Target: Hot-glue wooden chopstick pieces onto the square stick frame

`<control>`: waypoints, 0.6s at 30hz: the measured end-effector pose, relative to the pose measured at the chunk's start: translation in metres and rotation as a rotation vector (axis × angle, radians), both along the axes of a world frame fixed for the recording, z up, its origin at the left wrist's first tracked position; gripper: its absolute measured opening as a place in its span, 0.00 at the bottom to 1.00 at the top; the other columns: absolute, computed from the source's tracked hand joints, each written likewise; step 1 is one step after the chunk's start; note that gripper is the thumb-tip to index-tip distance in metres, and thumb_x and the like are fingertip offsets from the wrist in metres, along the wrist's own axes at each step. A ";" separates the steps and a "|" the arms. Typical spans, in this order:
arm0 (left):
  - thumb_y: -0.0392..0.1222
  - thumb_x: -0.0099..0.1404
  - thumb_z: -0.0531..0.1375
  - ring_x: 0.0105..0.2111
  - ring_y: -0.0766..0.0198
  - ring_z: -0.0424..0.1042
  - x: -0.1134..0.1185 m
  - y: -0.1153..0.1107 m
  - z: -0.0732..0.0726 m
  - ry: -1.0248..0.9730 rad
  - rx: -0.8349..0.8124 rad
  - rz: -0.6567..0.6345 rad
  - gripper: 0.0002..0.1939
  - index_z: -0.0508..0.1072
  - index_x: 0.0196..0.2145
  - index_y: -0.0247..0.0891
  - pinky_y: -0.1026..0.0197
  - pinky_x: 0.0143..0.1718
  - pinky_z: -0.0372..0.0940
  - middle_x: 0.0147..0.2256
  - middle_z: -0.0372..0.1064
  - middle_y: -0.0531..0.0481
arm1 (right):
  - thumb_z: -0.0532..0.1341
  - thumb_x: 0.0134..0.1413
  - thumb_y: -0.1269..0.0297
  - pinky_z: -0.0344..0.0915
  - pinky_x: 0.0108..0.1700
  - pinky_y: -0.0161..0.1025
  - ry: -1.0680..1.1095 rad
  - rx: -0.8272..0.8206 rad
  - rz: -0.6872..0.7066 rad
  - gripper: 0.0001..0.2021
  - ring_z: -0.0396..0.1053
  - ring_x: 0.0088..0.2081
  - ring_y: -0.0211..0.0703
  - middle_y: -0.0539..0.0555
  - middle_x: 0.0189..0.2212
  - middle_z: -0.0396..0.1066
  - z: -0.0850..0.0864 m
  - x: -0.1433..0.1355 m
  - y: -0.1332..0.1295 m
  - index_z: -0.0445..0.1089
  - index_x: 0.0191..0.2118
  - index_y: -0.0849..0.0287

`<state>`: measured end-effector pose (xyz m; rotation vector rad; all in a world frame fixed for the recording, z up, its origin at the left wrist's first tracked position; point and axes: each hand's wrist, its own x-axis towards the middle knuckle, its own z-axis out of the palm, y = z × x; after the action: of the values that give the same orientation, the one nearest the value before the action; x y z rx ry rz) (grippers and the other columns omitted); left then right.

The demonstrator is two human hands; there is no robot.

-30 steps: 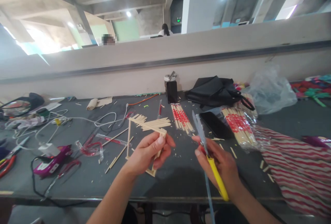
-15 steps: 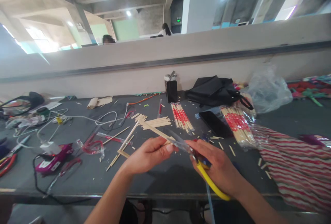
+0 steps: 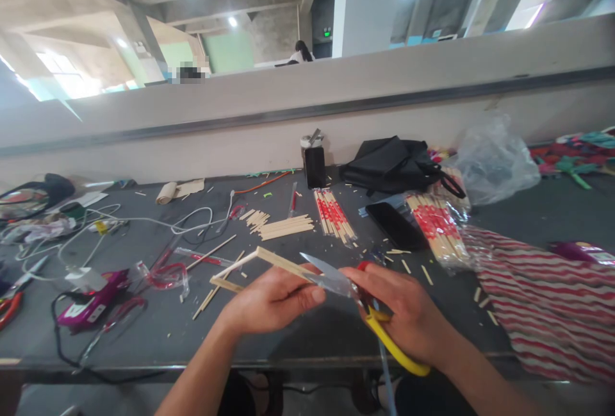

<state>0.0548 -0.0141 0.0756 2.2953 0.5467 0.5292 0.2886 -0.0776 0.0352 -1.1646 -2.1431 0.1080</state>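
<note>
Near the middle, my left hand (image 3: 276,300) is closed on a frame of joined wooden sticks (image 3: 281,260), its thumb stretched along the near side. My right hand (image 3: 401,307) grips yellow-handled scissors (image 3: 331,275), whose blades are parted and point left, close to the end of the frame and the left thumb. Beyond the hands lie a row of cut wooden sticks (image 3: 287,228) and a small pile of short pieces (image 3: 256,219). Loose sticks (image 3: 206,300) rest left of the left hand.
Wrapped chopsticks (image 3: 335,217), a black phone (image 3: 394,225) and a black bag (image 3: 389,165) lie behind. Striped cloth (image 3: 533,300) covers the right side. At the left are a purple glue gun (image 3: 91,304), cables and orange-handled scissors (image 3: 12,307).
The frame and my left hand have come slightly lower, and the frame's corner has dropped away from the short pieces. The scissor blades have parted wider. The view has shifted a little.
</note>
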 end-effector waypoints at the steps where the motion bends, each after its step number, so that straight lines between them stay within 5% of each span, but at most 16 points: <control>1: 0.43 0.70 0.51 0.27 0.67 0.64 0.000 0.000 0.000 -0.005 -0.004 0.003 0.14 0.73 0.32 0.36 0.66 0.31 0.60 0.28 0.68 0.51 | 0.56 0.50 0.77 0.66 0.32 0.34 -0.003 0.002 0.003 0.23 0.71 0.30 0.39 0.50 0.31 0.71 -0.002 0.001 0.000 0.65 0.53 0.55; 7: 0.44 0.69 0.53 0.33 0.65 0.67 0.007 -0.002 -0.001 -0.142 -0.135 0.095 0.13 0.76 0.40 0.37 0.66 0.34 0.62 0.33 0.69 0.48 | 0.57 0.55 0.72 0.68 0.32 0.34 0.162 0.090 -0.113 0.18 0.72 0.29 0.38 0.51 0.32 0.75 -0.012 0.003 0.003 0.66 0.51 0.54; 11: 0.49 0.68 0.55 0.20 0.73 0.58 0.016 -0.002 -0.002 -0.470 -0.480 0.264 0.15 0.73 0.43 0.37 0.70 0.21 0.55 0.23 0.59 0.56 | 0.59 0.56 0.62 0.66 0.27 0.33 0.510 -0.116 -0.285 0.12 0.68 0.23 0.36 0.49 0.29 0.72 -0.007 -0.008 0.008 0.70 0.47 0.53; 14: 0.49 0.67 0.55 0.16 0.74 0.56 0.024 -0.002 0.004 -0.795 -0.715 0.242 0.13 0.71 0.43 0.38 0.69 0.18 0.57 0.22 0.56 0.58 | 0.60 0.56 0.56 0.64 0.23 0.32 0.834 -0.394 -0.212 0.16 0.65 0.22 0.35 0.47 0.25 0.68 -0.001 -0.022 0.008 0.68 0.50 0.53; 18: 0.44 0.70 0.51 0.18 0.72 0.59 0.028 0.002 0.014 -1.120 -0.820 0.294 0.12 0.71 0.42 0.36 0.67 0.20 0.62 0.23 0.57 0.57 | 0.63 0.54 0.54 0.64 0.24 0.32 1.035 -0.568 -0.037 0.21 0.66 0.25 0.35 0.48 0.28 0.67 0.000 -0.038 0.005 0.65 0.52 0.54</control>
<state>0.0827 -0.0121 0.0896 0.9113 0.3934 1.2998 0.2503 -0.0727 0.0349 -1.0761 -1.1719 1.0994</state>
